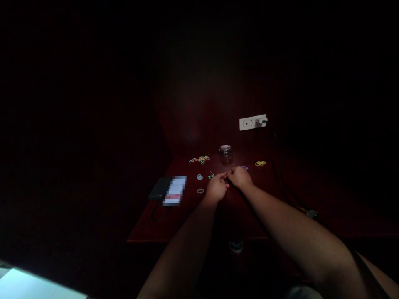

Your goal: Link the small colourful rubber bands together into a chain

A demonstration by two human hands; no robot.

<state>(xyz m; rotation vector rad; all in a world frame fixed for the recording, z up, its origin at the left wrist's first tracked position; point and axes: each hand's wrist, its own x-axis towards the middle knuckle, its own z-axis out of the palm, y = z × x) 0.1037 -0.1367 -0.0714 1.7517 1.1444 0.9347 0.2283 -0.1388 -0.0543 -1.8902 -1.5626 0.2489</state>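
Observation:
My left hand (217, 187) and my right hand (240, 176) meet fingertip to fingertip over the dark red table. Both are closed in a pinch, and whatever small thing they hold is hidden by the fingers. Just left of my left hand lie some green bands (211, 176), light blue bands (200, 177) and a pale ring-shaped band (200, 191). Purple bands (245, 168) show partly behind my right hand. Yellow bands (260, 163) lie farther right. A mixed pile of coloured bands (202, 159) sits at the back left.
A clear lidded jar (225, 154) stands at the back, near the wall. A black box-like device (160, 188) and a blurred-out white rectangle (175, 190) lie at the left edge. A plug sits in the wall socket (253, 122); a dark cable (281, 166) runs down the right.

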